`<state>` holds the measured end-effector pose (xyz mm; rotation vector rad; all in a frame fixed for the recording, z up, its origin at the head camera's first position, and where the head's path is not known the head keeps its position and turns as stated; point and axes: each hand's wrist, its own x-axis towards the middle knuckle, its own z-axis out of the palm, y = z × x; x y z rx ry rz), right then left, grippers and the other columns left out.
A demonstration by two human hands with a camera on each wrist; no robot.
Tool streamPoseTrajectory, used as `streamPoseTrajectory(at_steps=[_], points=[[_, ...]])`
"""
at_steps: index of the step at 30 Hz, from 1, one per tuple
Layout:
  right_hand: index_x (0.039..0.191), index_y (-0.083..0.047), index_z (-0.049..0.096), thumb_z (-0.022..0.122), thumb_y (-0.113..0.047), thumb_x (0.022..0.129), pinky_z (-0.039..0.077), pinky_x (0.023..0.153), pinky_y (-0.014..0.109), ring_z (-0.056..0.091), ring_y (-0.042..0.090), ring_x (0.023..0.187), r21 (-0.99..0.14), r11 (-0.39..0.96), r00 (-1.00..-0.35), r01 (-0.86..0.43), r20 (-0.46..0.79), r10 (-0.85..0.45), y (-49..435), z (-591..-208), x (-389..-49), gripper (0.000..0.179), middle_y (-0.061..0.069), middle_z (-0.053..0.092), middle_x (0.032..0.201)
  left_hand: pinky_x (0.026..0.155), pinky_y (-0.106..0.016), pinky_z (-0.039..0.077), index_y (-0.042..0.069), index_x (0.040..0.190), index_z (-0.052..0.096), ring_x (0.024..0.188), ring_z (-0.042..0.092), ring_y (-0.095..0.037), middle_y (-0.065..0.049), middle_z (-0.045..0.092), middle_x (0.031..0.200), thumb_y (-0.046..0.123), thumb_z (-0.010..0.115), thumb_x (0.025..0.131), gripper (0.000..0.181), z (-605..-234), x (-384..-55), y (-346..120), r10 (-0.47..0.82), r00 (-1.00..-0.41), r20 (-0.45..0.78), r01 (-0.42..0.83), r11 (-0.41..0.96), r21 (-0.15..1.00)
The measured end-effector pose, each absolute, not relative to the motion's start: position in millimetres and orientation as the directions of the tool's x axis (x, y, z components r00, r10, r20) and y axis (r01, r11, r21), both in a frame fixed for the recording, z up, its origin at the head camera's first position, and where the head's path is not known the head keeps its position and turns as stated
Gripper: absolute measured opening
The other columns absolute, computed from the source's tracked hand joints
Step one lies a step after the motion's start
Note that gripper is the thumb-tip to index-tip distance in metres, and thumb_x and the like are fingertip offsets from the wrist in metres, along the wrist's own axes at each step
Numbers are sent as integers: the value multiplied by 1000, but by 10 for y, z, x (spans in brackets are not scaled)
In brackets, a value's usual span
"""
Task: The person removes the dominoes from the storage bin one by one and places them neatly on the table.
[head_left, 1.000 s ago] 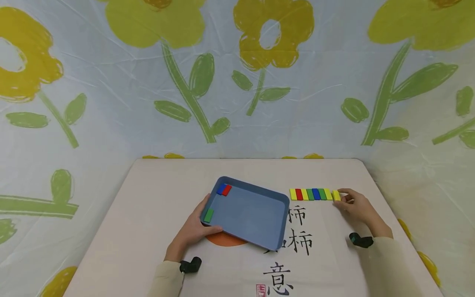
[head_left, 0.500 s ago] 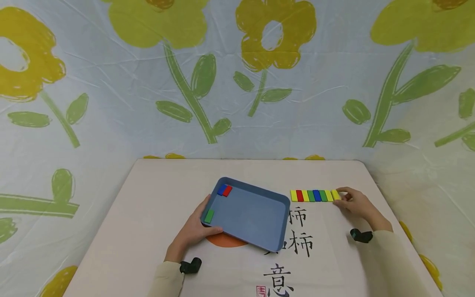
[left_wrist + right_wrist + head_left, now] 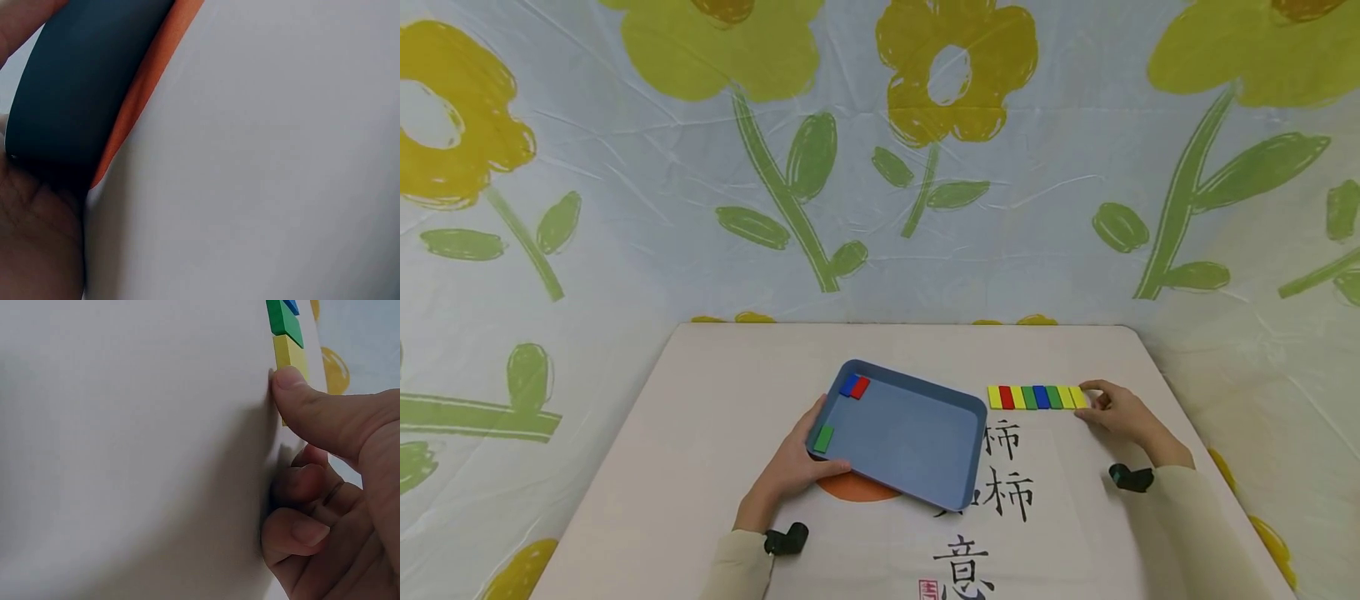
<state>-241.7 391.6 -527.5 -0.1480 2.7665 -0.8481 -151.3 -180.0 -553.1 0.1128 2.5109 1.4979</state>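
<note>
My left hand (image 3: 793, 462) grips the lower left corner of a blue-grey tray (image 3: 910, 437), thumb along the front side and fingers along the left side. Inside the tray, a blue block (image 3: 848, 384) and a red block (image 3: 860, 388) lie side by side at the back left corner, with a green block (image 3: 823, 438) nearer the hand. At the right end of a row of flat coloured blocks, my right hand (image 3: 1123, 414) pinches a yellow block (image 3: 1077, 398) between thumb and fingers. That block lines up with the row's yellow, green (image 3: 1055, 397), blue (image 3: 1041, 397) and red ones.
Paper with black brush characters (image 3: 1011, 496), a red seal (image 3: 928, 590) and an orange shape (image 3: 857, 487) lies on the pale table (image 3: 700, 400). The tray partly covers the characters and the orange shape. A flower-printed cloth (image 3: 1000, 267) hangs behind the table.
The right hand has shifted the yellow block slightly left, from a small gap and a tilt to flat against the row's end. The left hand and tray have stayed put.
</note>
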Motion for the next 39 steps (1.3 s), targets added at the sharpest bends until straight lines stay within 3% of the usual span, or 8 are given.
streamPoseTrajectory(at_steps=[11,18,21,26,33,39], points=[[145,9,44,79,-29,92,43,62,26,51,19,80,-615,788,-966,16,-214,-148,3910,-5259,-2347,74,10,56,93,124,-65,20,37,165,16,158,20,-33,-2,19,172,43,92,75,118,-5512,-1493,-1797,173,-974,-147,-51,464,884],[150,8,39,77,-35,93,51,69,27,57,29,97,-627,776,-972,67,-217,-92,3873,-5246,-2247,81,17,58,108,123,-66,21,34,166,15,158,21,-34,-3,19,172,44,91,75,119,-5531,-1495,-1799,175,-973,-148,-49,471,881],[152,6,38,76,-36,95,54,76,32,59,36,106,-645,761,-978,75,-197,-70,3850,-5250,-2180,80,21,59,115,123,-66,21,34,166,15,158,21,-34,-3,19,172,44,91,74,120,-5526,-1494,-1796,173,-974,-146,-48,473,880],[154,4,36,74,-38,96,57,88,50,59,48,117,-654,754,-990,63,-135,-35,3780,-5283,-2059,80,29,57,128,123,-66,21,34,166,16,158,22,-34,-2,20,172,44,92,74,120,-5521,-1495,-1798,175,-974,-142,-45,466,884],[153,3,40,75,-31,96,57,91,56,61,48,114,-673,739,-1000,26,-29,8,3574,-5289,-1969,75,32,54,133,123,-66,21,34,166,16,158,22,-33,-1,20,172,43,92,73,120,-5527,-1498,-1804,177,-974,-138,-43,454,890],[155,-1,38,74,-31,96,54,97,62,58,50,121,-690,724,-999,6,-29,-19,3362,-5246,-1937,75,31,49,142,123,-66,21,31,167,16,158,21,-33,-2,20,172,43,92,74,121,-5531,-1504,-1806,182,-974,-135,-38,456,889]])
